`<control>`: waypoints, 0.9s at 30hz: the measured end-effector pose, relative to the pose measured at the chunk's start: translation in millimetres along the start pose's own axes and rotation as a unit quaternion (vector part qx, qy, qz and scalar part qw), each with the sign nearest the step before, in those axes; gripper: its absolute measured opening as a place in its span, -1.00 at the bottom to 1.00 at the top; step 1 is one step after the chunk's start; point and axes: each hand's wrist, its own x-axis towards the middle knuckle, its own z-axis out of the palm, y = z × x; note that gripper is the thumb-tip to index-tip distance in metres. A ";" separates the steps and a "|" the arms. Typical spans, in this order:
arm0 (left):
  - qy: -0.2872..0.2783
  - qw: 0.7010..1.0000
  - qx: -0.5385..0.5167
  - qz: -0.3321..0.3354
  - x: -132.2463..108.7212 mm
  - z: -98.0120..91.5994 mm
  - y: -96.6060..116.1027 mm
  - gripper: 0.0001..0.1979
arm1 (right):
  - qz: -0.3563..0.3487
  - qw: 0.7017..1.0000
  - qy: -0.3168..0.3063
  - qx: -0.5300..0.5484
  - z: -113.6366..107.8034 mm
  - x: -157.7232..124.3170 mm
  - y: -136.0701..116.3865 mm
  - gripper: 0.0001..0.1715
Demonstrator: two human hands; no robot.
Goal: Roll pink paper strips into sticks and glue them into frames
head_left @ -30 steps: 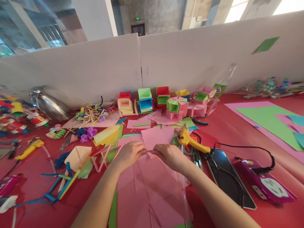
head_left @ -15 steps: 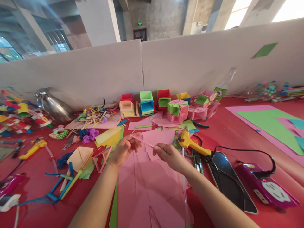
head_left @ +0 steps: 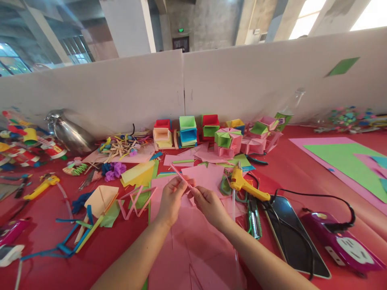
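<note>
A thin pink paper strip (head_left: 178, 172) slants up and away between my two hands. My left hand (head_left: 173, 197) pinches it with thumb and fingers near its middle. Close beside it, my right hand (head_left: 207, 203) is closed on the strip's nearer end. Below both hands lies a large pink paper sheet (head_left: 181, 249) with creases and cut lines. A zigzag frame of folded pink strips (head_left: 136, 202) rests just left of my left hand. To the right of my right hand, a yellow hot glue gun (head_left: 248, 183) lies on its side with a clear glue stick.
Beyond the hands stand several coloured paper boxes (head_left: 188, 137) and a pink-green paper wheel (head_left: 228, 141). At right are a cutter knife (head_left: 254, 219), a phone (head_left: 298, 241) and a purple power strip (head_left: 347, 241) with a cable. Blue strips (head_left: 68, 245) and a metal jug (head_left: 71, 133) are at left.
My left hand has moved right and toward me along the pink strip, close to my right hand. The strip now points more steeply away. My right hand has shifted slightly.
</note>
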 end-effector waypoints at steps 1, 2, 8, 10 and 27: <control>0.003 1.000 0.007 -0.001 -0.3 0.7 -0.7 -0.79 | -0.001 1.000 0.005 -0.012 3.0 -0.6 0.4 -0.47; 0.006 1.000 0.012 -0.006 -0.4 1.3 -0.8 -0.78 | -0.002 1.000 0.007 -0.027 5.4 -1.3 0.0 -0.48; 0.025 0.999 -0.007 -0.040 5.2 -2.5 7.2 -0.71 | -0.015 0.982 0.009 -0.187 -27.7 -2.0 -15.9 -0.60; 0.036 0.998 0.001 -0.047 9.6 -7.4 9.9 -0.69 | -0.004 0.961 0.062 -0.271 -60.2 -1.8 -19.4 -0.76; 0.032 0.992 0.121 -0.033 20.5 -22.6 13.2 -0.60 | 0.140 0.862 0.108 -0.476 -142.9 -3.6 7.1 -0.52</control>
